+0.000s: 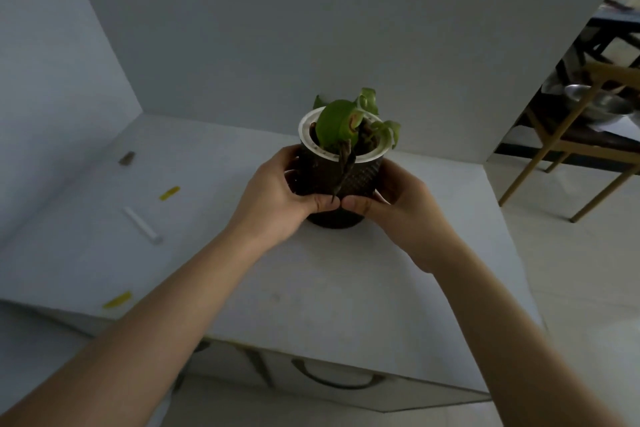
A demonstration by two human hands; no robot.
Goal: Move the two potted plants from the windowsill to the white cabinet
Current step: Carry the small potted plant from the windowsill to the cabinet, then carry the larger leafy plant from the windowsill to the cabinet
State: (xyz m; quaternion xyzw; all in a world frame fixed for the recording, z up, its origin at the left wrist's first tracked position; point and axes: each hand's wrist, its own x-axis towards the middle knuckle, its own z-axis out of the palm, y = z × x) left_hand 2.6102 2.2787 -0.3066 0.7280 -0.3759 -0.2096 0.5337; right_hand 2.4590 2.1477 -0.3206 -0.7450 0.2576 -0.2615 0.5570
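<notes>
Cabinet: where two plain grey walls meet in a corner, the white cabinet stands with a smooth, flat worktop and a dark curved handle on its front.
Chair: a thin gold-coloured metal frame stands on the pale floor to the right, well apart from the cabinet.
Plant: the potted plant sits upright near the back of the worktop; its dark, round pot has a bumpy woven-looking texture and a white ring-shaped rim, with broad green leaves and some brown, dried ones.
Left hand: the left hand wraps the pot's left side, fingers curled tight on it.
Right hand: the right hand wraps the right side, fingers likewise closed on the pot; the thumbs nearly touch in front.
Small items: a white tube, two yellow strips and a small grey piece lie on the left of the worktop.
</notes>
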